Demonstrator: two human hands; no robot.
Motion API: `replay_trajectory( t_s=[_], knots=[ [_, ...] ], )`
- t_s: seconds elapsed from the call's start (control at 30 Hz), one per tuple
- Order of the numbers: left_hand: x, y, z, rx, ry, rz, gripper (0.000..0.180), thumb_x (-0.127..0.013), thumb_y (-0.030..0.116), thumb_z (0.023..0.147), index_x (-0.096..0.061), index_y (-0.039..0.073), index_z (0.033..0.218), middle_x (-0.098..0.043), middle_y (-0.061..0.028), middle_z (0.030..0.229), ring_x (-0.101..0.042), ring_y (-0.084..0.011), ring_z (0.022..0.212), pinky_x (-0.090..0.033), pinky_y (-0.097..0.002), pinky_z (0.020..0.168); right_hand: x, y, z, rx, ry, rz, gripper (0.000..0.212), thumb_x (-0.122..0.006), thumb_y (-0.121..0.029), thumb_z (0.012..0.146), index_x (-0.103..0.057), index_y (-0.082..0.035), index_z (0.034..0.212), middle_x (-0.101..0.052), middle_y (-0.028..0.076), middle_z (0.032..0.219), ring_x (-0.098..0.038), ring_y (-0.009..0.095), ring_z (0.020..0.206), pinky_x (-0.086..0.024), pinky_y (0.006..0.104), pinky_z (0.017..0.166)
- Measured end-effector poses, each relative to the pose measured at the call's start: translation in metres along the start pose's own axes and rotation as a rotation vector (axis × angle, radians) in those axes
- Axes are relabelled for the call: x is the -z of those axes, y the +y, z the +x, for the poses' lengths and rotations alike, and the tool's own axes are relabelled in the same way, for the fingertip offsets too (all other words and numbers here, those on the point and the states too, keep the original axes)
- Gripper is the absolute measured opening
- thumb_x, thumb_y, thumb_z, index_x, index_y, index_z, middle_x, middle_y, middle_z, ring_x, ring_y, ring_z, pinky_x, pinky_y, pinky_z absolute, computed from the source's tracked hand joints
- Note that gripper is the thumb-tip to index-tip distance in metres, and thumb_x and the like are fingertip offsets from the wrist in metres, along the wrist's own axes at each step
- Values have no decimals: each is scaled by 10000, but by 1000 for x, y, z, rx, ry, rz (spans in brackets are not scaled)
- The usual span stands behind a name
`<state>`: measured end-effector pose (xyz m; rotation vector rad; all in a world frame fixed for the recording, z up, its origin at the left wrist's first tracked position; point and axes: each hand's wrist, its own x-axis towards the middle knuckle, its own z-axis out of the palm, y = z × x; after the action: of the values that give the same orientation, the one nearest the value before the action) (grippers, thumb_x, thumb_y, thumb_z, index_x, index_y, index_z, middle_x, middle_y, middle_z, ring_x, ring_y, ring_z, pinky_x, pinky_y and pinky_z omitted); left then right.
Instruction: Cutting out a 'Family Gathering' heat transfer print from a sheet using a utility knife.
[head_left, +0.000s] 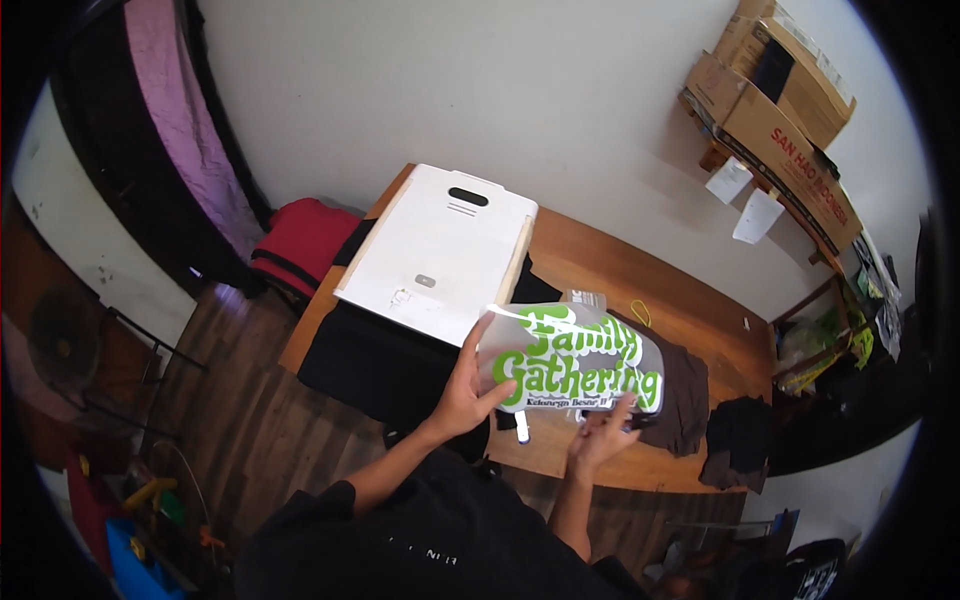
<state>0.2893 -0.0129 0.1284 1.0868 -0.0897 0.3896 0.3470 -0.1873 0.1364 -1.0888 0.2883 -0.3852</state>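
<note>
A translucent film sheet (487, 352) printed with green and white lettering is held up in front of me, slightly curved. My left hand (465, 390) grips its left edge, thumb on the near face. At the lower right edge, my right hand (603, 437) has its fingers closed against the sheet. A small dark object shows beside those fingers, too hidden to name. Beyond my left hand, a white panel (450, 245) with a dark oval slot lies over black cloth (370, 365) on the wooden table (590, 245). The sheet covers part of the table behind it.
Dark brown folded cloth (685, 400) lies right of the sheet, with black cloth (738, 440) at the table's right end. A yellow loop (641, 313) sits behind. Cardboard boxes (775, 125) rest on a wall shelf at upper right. A red chair (305, 240) stands left.
</note>
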Motion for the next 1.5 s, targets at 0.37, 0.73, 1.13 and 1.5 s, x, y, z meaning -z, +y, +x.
replay_trajectory(
  t_s=[0.37,0.73,1.13,1.5],
  knots=[
    [34,45,56,283,-797,430,840,-516,-71,681,-333,253,1434,-623,-171,1079,-648,-230,895,-518,-343,833,-25,-23,43,166,-1143,-517,397,-674,-45,783,-583,-26,1169,-637,41,943,-526,42,745,-391,151,554],
    [19,10,28,240,-144,20,703,-712,65,803,-317,42,1383,-650,-105,987,-626,-121,861,-504,-230,745,-25,-7,8,196,-543,-261,131,-699,-74,824,-583,-24,858,-506,-55,722,-417,12,623,-299,152,562],
    [32,17,31,266,-136,434,307,-709,162,823,-633,-29,1050,-670,-30,863,-583,-46,761,-486,-203,673,-3,0,7,133,-631,-318,80,-593,-78,893,-596,-30,956,-525,-48,671,-360,-9,453,-216,164,395],
    [47,37,27,343,-239,247,393,-760,139,767,-599,-34,1080,-663,-68,956,-617,-108,847,-499,-247,779,-15,-17,-17,-64,-732,-288,120,-581,-42,895,-605,16,997,-579,-8,718,-513,38,645,-385,170,590]
  ],
)
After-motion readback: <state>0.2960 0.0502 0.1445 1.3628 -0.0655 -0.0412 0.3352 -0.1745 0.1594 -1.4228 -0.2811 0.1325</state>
